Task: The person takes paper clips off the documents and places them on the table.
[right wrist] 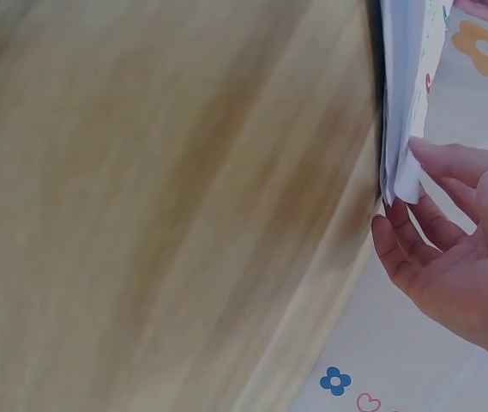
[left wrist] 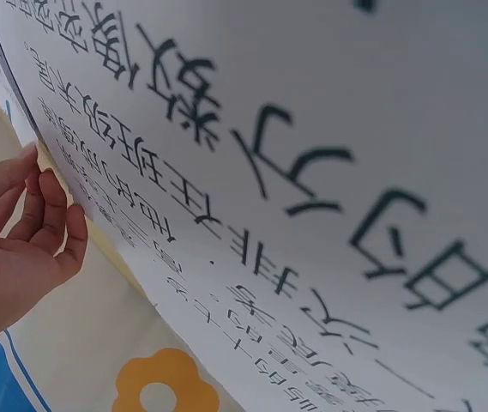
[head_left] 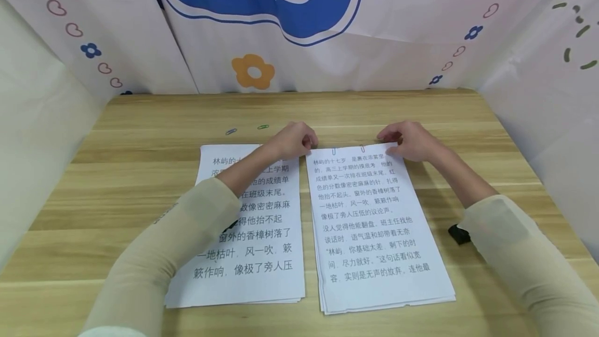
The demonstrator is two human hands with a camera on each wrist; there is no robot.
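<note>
A right-hand stack of printed paper sheets [head_left: 369,222] lies on the table, slightly turned, with a blue paper clip [head_left: 334,151] and a red paper clip [head_left: 362,148] on its top edge. My left hand [head_left: 295,140] pinches its upper left corner with curled fingers. At the upper right corner, my right hand [head_left: 412,141] has its thumb on the front and fingers behind, gripping the sheets [right wrist: 405,103]. Another paper stack [head_left: 262,233] lies to the left, partly under my left forearm; its print fills much of the left wrist view.
Beyond the left stack, a blue-grey paper clip [head_left: 231,131] and a green paper clip [head_left: 263,127] lie loose on the wooden table [head_left: 154,118]. A printed curtain [head_left: 374,61] hangs behind the table's far edge. A black strap piece [head_left: 459,234] shows beside my right sleeve.
</note>
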